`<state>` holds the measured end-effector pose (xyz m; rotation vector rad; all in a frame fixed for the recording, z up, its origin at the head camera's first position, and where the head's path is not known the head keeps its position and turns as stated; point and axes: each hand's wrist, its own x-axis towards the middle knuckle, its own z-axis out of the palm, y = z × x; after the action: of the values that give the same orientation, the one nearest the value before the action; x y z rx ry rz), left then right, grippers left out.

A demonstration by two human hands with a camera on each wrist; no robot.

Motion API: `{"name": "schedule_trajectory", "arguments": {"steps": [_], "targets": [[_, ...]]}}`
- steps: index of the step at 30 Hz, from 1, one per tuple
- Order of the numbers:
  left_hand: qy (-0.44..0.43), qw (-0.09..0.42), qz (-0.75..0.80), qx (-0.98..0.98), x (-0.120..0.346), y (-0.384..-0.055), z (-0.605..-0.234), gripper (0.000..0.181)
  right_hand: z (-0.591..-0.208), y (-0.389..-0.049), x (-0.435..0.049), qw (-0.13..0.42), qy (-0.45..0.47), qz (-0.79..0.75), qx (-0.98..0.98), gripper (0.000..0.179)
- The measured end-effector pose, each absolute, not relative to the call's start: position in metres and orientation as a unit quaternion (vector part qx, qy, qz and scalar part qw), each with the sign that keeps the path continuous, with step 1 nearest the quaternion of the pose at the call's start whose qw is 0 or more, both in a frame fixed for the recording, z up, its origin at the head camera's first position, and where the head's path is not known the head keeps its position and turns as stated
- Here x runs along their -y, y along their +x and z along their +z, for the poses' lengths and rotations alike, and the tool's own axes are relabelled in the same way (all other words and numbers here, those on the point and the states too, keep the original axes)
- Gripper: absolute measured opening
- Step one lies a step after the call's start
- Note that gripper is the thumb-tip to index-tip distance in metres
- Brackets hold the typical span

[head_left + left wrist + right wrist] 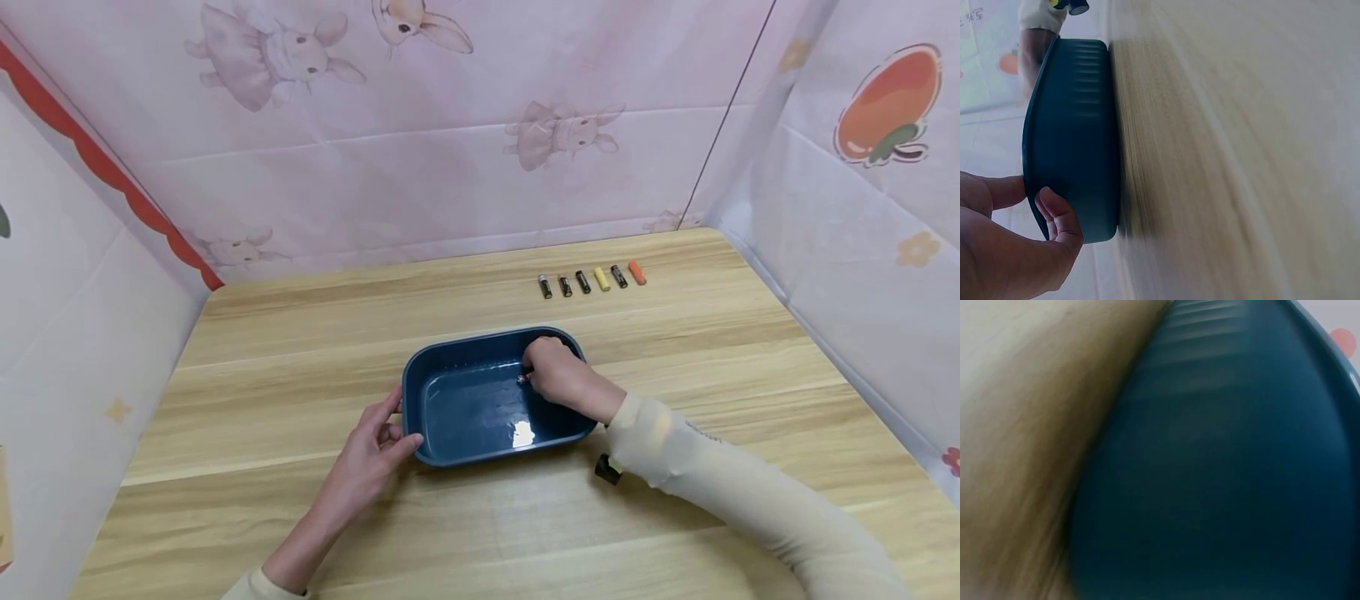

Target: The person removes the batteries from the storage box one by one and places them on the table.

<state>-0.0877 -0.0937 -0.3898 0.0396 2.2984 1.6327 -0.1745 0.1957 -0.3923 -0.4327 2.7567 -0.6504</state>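
A dark blue rectangular basin (461,412) sits on the wooden table in the head view. My left hand (366,462) grips its left end, thumb over the rim and fingers against the outer wall. In the left wrist view, the hand (1019,240) pinches the rim of the basin (1075,144). My right hand (558,375) reaches down inside the basin's right end with curled fingers. At its fingertips shows the end of a small red-and-silver thing (522,379); the fingers hide the rest. The basin's outer wall (1210,456) fills most of the right wrist view.
Behind the basin, a row of several small batteries stretches toward the right: black ones (583,282), a yellow one (602,279) and an orange one (637,272). Printed cloth walls (420,183) border the wooden table (300,358) at the back and sides.
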Motion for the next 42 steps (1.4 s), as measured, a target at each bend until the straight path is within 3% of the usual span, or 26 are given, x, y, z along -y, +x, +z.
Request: {"name": "schedule_trajectory", "arguments": {"steps": [5,11,15,28,42], "targets": [[0.013,0.16,0.572,-0.804,0.094,-0.088,-0.389,0.077,-0.392,-0.174,-0.194,0.131,-0.149,-0.219,-0.955,0.042],[0.014,0.161,0.575,-0.802,0.093,-0.087,-0.388,0.077,-0.393,-0.174,-0.193,0.145,-0.13,-0.25,-0.948,0.013],[0.013,0.161,0.577,-0.8,0.093,-0.087,-0.388,0.077,-0.391,-0.174,-0.194,0.145,-0.134,-0.3,-0.933,0.004],[0.012,0.162,0.568,-0.806,0.094,-0.087,-0.388,0.077,-0.35,-0.162,-0.199,0.177,-0.163,-0.492,-0.836,0.015],[0.011,0.161,0.565,-0.809,0.094,-0.087,-0.389,0.077,-0.279,-0.16,-0.217,0.103,-0.182,-0.519,-0.829,0.023]]}}
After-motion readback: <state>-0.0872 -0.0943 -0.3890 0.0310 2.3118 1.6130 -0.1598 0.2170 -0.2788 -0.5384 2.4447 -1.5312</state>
